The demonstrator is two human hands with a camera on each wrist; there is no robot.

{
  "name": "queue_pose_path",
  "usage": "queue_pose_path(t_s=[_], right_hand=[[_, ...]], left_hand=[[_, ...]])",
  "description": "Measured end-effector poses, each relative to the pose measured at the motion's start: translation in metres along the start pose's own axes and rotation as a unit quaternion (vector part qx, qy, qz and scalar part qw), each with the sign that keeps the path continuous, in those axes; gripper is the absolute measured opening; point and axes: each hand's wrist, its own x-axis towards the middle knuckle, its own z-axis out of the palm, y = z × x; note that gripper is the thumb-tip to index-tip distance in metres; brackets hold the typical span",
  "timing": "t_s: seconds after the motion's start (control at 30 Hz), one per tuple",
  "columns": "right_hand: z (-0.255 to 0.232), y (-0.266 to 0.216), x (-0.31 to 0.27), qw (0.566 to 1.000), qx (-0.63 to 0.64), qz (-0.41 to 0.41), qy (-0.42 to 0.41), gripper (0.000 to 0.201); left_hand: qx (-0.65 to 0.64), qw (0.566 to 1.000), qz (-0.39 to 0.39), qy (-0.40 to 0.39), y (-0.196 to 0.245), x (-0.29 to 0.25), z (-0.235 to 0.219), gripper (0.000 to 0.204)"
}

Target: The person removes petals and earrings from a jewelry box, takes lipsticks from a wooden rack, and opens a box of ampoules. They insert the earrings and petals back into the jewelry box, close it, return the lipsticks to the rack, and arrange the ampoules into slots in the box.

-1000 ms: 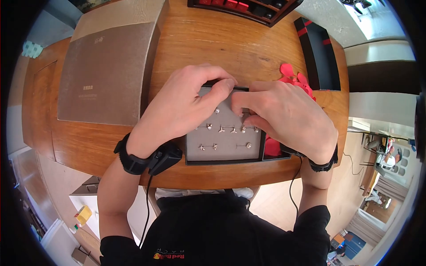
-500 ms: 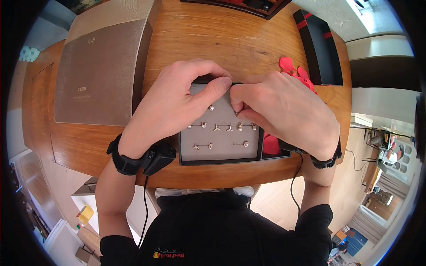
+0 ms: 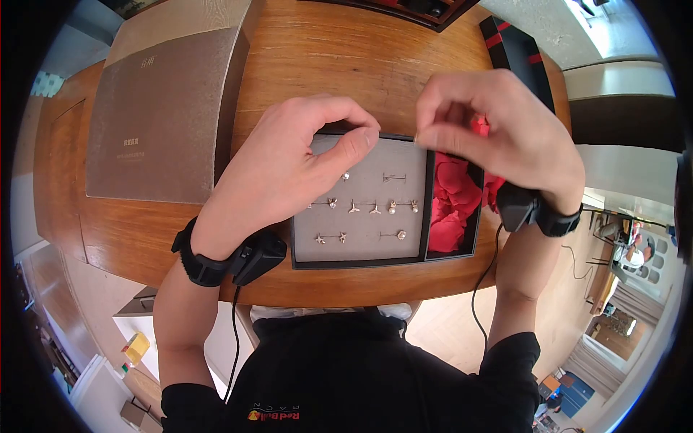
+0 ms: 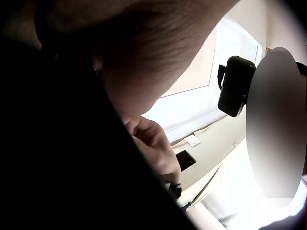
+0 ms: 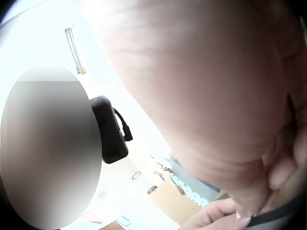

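A shallow black jewelry box (image 3: 361, 265) with a grey lining lies on the table. Its lining carries rows of small earrings (image 3: 374, 209), some with pearls. My left hand (image 3: 292, 162) arches over the box's left part, thumb and forefinger pinching the far rim, and covers the upper left lining. Raised over the far right corner, my right hand (image 3: 498, 123) is blurred, with fingers curled and thumb against forefinger. A tiny dark piece shows at those fingertips; I cannot tell its kind. Below them, a thin earring (image 3: 394, 177) lies on the lining.
Red petals (image 3: 455, 195) fill the box's right compartment, with more on the table beyond it. A large brown box (image 3: 162, 123) stands at left. A black box with red ribbon (image 3: 498, 40) is at the far right, partly behind my right hand. A dark wooden rack (image 3: 426, 13) stands at the back.
My right hand has risen from the lining and moved right, uncovering the thin earring and the petal compartment. The left hand stays at the rim.
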Motion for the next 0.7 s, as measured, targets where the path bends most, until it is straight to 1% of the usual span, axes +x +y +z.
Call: queue_pose_path(t_s=[0.07,0.1,0.17,0.23,0.3,0.33,0.5,0.6,0.67,0.7], right_hand=[[-0.002,0.012,0.005,0.998,-0.032,0.04,0.035,0.01],[-0.001,0.017,0.006,0.998,-0.033,0.04,0.036,0.01],[0.002,0.025,0.008,0.995,-0.053,0.083,0.005,0.01],[0.007,0.035,0.007,0.994,-0.075,0.083,0.001,0.01],[0.01,0.04,0.006,0.992,-0.096,0.083,-0.003,0.011],[0.01,0.041,0.006,0.992,-0.095,0.081,-0.008,0.012],[0.012,0.042,0.007,0.991,-0.109,0.08,-0.003,0.013],[0.007,0.033,0.008,0.991,-0.095,0.099,-0.008,0.011],[0.003,0.025,0.007,0.987,-0.089,0.136,-0.008,0.007],[0.002,0.024,0.005,0.987,-0.089,0.136,-0.009,0.007]], left_hand=[[0.009,1.0,0.008,0.001,-0.001,-0.001,-0.001,0.02],[0.019,1.0,0.015,0.002,-0.002,-0.001,-0.001,0.02],[0.019,1.0,0.01,-0.017,0.0,-0.001,-0.004,0.019],[0.019,0.999,0.004,-0.034,0.0,-0.002,-0.004,0.018],[0.016,0.998,0.036,-0.055,-0.002,-0.003,-0.003,0.017],[0.016,0.998,0.036,-0.055,-0.002,-0.003,-0.003,0.017],[0.015,0.997,0.055,-0.048,-0.003,-0.004,-0.002,0.016],[0.022,0.997,0.067,-0.045,-0.005,-0.003,-0.002,0.016],[0.022,0.996,0.073,-0.041,-0.007,-0.003,-0.001,0.015],[0.022,0.996,0.077,-0.037,-0.007,-0.004,-0.001,0.015]])
